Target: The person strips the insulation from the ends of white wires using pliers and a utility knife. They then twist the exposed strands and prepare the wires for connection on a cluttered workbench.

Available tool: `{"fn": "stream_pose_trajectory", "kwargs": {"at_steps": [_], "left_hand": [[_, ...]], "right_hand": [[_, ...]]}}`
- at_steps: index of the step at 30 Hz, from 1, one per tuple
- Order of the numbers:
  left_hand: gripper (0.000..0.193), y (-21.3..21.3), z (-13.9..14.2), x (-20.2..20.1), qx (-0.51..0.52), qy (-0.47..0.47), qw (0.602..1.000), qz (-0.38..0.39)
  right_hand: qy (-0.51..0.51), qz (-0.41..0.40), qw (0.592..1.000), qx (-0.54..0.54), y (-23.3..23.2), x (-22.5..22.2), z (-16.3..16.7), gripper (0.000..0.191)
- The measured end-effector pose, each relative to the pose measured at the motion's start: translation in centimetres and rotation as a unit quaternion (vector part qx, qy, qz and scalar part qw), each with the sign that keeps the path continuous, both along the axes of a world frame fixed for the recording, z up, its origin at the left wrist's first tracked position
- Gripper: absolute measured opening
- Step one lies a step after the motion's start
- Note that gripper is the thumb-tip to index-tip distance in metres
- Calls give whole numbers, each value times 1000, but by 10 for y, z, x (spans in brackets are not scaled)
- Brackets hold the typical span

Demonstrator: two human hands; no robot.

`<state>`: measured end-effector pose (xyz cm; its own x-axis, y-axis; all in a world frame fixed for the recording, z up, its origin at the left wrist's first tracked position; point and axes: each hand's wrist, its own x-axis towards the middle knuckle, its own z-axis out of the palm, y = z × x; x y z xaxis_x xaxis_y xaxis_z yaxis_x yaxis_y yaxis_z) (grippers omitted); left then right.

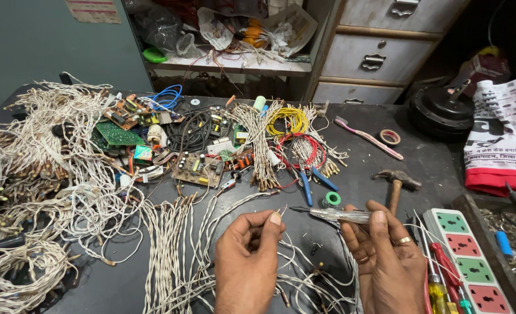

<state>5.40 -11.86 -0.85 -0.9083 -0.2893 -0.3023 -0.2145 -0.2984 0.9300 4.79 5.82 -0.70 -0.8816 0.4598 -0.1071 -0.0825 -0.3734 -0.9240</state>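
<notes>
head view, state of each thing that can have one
left hand: pinching thin white wire
right hand: gripping clear-handled screwdriver, tip toward the wire
hammer: lying flat, untouched
blue-handled pliers: lying on the table, handles apart
power strip: sockets empty
drawers: shut

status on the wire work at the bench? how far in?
Done: none that the view confirms. In hand: left hand pinches a thin white wire end; right hand holds a clear-handled tester screwdriver pointing toward it. Left: big heaps of white twisted wires and circuit boards lie about.
</notes>
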Motion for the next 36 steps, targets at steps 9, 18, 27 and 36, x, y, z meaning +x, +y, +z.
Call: {"fn": "stream_pose_trajectory", "kwargs": {"at_steps": [9,18,27,36], "left_hand": [[20,0,2,0,-3,2,1000,1],[21,0,-1,0,-4,12,1000,5],[22,-1,0,1,-7,20,1000,5],[22,-2,2,1,-14,14,1000,5]], "right_hand": [[1,-2,1000,2,0,-1,-1,31],[5,1,1000,2,1,-1,-3,31],[2,0,1000,3,-1,-1,0,32],[-10,-10,1000,12,-2,0,2,32]]}}
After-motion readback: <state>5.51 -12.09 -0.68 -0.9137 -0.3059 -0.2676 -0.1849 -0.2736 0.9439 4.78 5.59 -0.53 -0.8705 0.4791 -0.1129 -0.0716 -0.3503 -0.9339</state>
